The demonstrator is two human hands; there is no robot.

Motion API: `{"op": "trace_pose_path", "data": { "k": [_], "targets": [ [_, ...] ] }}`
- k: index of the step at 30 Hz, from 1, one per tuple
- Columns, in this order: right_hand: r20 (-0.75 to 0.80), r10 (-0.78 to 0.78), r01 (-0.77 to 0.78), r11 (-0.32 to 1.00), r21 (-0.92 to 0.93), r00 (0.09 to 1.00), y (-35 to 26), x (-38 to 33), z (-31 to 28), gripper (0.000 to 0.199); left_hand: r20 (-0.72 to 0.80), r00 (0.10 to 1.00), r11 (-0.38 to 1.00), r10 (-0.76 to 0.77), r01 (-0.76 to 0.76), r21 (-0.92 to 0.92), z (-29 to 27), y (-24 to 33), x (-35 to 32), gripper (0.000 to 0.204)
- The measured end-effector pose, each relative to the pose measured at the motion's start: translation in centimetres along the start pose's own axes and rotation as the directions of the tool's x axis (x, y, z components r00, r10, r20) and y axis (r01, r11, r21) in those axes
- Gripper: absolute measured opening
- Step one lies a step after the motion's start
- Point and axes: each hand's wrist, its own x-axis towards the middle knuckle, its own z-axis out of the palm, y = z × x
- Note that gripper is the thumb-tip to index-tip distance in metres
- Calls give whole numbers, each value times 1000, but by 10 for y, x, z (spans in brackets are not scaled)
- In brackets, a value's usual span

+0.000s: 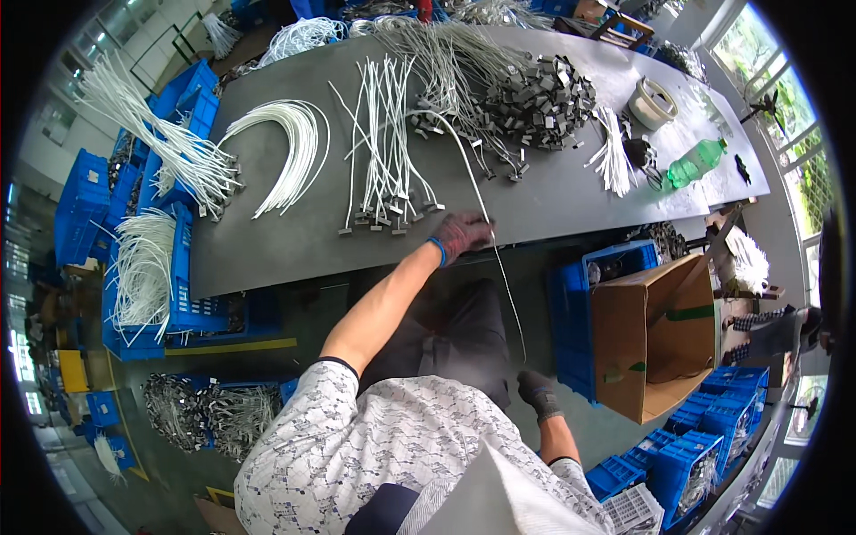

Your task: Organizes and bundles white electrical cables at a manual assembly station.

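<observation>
My left hand point(464, 234), in a dark glove with a blue cuff, rests at the near edge of the grey table point(267, 259). It is closed on a long white cable point(501, 276). The cable runs from the bundles at the table's middle, past this hand, and down over the edge. My right hand point(538, 390), also in a dark glove, is a closed fist low beside my lap and holds the cable's lower end. The stretch of cable between my two hands looks straight.
On the table lie bundles of white cables with dark end plugs point(383, 152), a curved bundle point(290, 147), a heap of dark connectors point(535, 102), a green bottle point(695, 162) and a tape roll point(653, 102). Blue crates point(178, 294) stand left, an open cardboard box point(655, 334) right.
</observation>
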Motion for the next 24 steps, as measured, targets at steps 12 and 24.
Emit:
{"op": "trace_pose_path", "data": {
  "k": [12,24],
  "targets": [
    [-491,-364,433,901,30,791,-160,70,-185,20,2,1000,777,2,0,-629,-9,1,3,27],
    [-180,-277,278,960,-18,944,-128,-8,-152,26,-166,986,783,11,-112,-612,-75,8,-7,32]
  ]
}}
